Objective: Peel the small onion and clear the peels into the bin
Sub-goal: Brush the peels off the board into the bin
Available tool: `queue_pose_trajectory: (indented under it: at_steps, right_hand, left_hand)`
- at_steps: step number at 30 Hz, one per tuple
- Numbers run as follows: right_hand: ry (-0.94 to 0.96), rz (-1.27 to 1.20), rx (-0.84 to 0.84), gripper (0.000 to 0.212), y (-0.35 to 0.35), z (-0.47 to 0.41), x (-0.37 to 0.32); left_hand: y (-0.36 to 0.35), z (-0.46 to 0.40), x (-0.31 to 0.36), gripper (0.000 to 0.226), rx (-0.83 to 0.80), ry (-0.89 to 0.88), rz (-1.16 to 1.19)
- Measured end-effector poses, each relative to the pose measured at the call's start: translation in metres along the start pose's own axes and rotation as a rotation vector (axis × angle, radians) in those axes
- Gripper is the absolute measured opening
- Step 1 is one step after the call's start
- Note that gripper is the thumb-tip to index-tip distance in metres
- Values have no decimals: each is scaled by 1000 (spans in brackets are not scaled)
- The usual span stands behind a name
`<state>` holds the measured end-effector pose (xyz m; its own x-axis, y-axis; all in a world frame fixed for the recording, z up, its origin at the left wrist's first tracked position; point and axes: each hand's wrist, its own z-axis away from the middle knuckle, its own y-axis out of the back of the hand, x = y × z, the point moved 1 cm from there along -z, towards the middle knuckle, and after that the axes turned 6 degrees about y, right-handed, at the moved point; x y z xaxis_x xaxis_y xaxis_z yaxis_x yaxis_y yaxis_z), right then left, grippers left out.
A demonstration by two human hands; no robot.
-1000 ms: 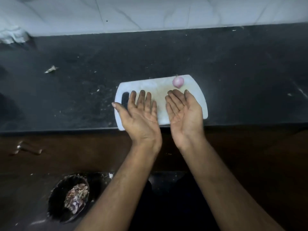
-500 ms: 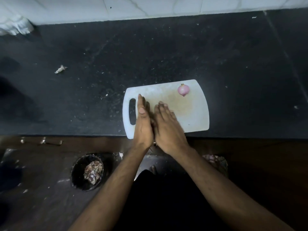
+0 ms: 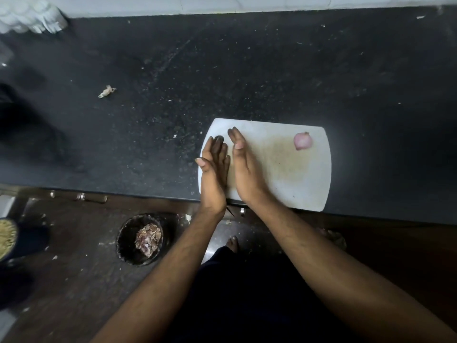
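Note:
A small pink peeled onion point(image 3: 302, 140) lies at the far right of a white cutting board point(image 3: 291, 179) on the dark counter. My left hand point(image 3: 214, 171) and my right hand point(image 3: 247, 169) are held over the board's left end, palms facing each other, fingers straight and a small gap between them. Neither hand holds anything. Down on the floor to the left stands a round black bin point(image 3: 141, 239) with onion peels inside.
The black counter point(image 3: 247, 70) is speckled with crumbs, and a small pale scrap point(image 3: 106, 91) lies at its left. A white object point(image 3: 27, 18) sits in the far left corner. My bare foot point(image 3: 232, 243) shows on the floor below the counter edge.
My hands went from palms-up to pressed together, and now stand slightly apart. The view has shifted left, so the board and onion appear further right.

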<state>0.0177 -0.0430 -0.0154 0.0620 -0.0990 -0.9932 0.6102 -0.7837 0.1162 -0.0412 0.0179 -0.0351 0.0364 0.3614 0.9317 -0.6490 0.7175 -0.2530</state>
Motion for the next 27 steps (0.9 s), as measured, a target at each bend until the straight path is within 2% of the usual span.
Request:
queue_pose_trajectory:
  at_steps: [1, 3, 6, 11, 14, 16, 17, 19, 21, 24, 27]
  right_hand:
    - [-17, -108, 6, 95, 4, 0, 0]
    - [-2, -122, 31, 81, 23, 1, 0]
    - [17, -214, 187, 63, 42, -14, 9]
    - [72, -102, 167, 78, -1, -18, -2]
    - [22, -288, 169, 73, -17, -16, -9]
    - [27, -339, 260, 61, -5, -17, -11]
    - [62, -239, 284, 48, 8, -19, -9]
    - [169, 148, 206, 32, 37, -20, -7]
    - [265, 519, -24, 31, 55, -15, 2]
    - [369, 693, -379, 39, 56, 3, 17]
    - [458, 744, -480, 42, 48, 15, 21]
  left_hand:
    - [0, -1, 0, 132, -10, 2, 14]
    - [2, -2, 1, 132, -27, 6, 38]
    - [2, -3, 0, 125, -36, 8, 46]
    - [2, -4, -1, 131, -40, 24, 96]
    - [4, -4, -1, 133, -31, 31, 113]
    - [4, -4, 1, 129, -47, 39, 138]
    - [5, -5, 1, 126, -55, 41, 147]
    - [6, -6, 1, 123, -60, 41, 166]
    - [5, -4, 1, 127, -43, 18, 187]
    - [4, 1, -4, 124, 75, -36, 194]
    - [5, 3, -3, 119, 153, -29, 242]
